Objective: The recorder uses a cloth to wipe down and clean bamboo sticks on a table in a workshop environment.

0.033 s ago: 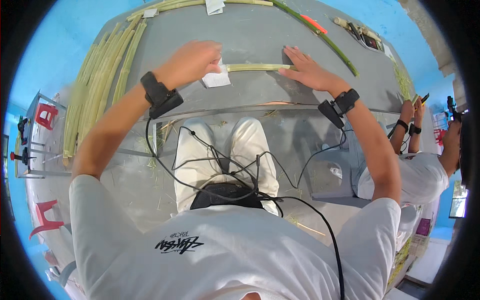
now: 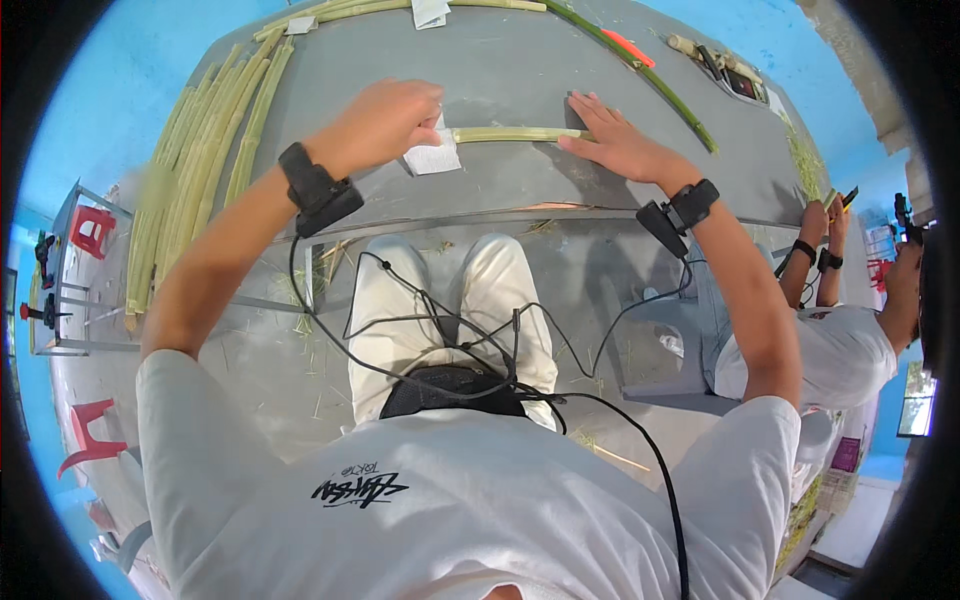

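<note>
On the grey table ahead of me lies a pale green bamboo stick (image 2: 520, 134), stretched sideways between my hands. A white paper-like sheet (image 2: 436, 156) sits around its left end. My left hand (image 2: 388, 118) is closed there, gripping the sheet; what lies under the fingers is hidden. Over the stick's right end rests my right hand (image 2: 618, 142), flat with its fingers stretched out and the thumb side touching the stick. Black cuffs with small boxes circle both my wrists.
Several long pale bamboo poles (image 2: 210, 150) lie along the left. A darker green pole (image 2: 680, 100) slants at the right, beside an orange strip (image 2: 628, 48). Farther right are tools (image 2: 735, 75) and a co-worker's hands (image 2: 828, 225). Black cables (image 2: 640, 410) cross my lap.
My left forearm has shifted very slightly to the left. The right hand and the bamboo stick look unmoved.
</note>
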{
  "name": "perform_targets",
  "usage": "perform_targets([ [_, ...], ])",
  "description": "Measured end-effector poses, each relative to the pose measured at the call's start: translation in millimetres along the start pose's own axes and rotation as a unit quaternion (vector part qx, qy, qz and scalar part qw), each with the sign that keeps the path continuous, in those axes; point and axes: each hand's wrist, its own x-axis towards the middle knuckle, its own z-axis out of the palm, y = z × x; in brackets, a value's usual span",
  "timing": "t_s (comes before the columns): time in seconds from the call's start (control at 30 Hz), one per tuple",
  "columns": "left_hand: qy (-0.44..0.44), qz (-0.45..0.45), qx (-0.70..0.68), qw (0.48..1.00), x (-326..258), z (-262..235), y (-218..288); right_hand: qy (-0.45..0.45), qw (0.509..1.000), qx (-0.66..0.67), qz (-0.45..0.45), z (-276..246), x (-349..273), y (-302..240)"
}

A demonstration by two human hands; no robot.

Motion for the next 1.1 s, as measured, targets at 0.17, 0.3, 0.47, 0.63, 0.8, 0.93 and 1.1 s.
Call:
perform_targets([
  [0.17,0.020,0.025,0.044,0.999,-63.3,-32.8,-4.4,0.022,0.997,-0.040,-0.069,2.3,-45.6,-6.8],
  [0.3,-0.024,-0.033,0.035,0.999,-99.3,-49.1,4.2,0.038,0.992,-0.065,-0.101,4.8,-76.9,-6.3],
  [0.47,-0.038,0.019,0.014,0.999,-61.4,-31.2,-0.8,0.025,0.997,-0.036,-0.064,-2.7,-50.3,-6.5],
  [0.63,-0.007,0.040,0.041,0.998,-3.9,-3.5,7.0,-0.006,1.000,-0.015,-0.016,0.5,4.8,7.1],
  [0.8,0.044,0.101,0.062,0.992,-37.9,-12.1,-3.0,0.009,0.999,-0.015,-0.044,-4.3,-38.6,-6.9],
  [0.93,-0.001,-0.003,0.046,0.999,-92.6,-44.0,10.8,0.048,0.991,-0.084,-0.097,8.3,-81.1,-11.7],
  [1.1,-0.005,-0.012,0.047,0.999,-67.2,-26.3,16.6,0.081,0.990,-0.091,-0.076,12.3,-48.2,-6.6],
])
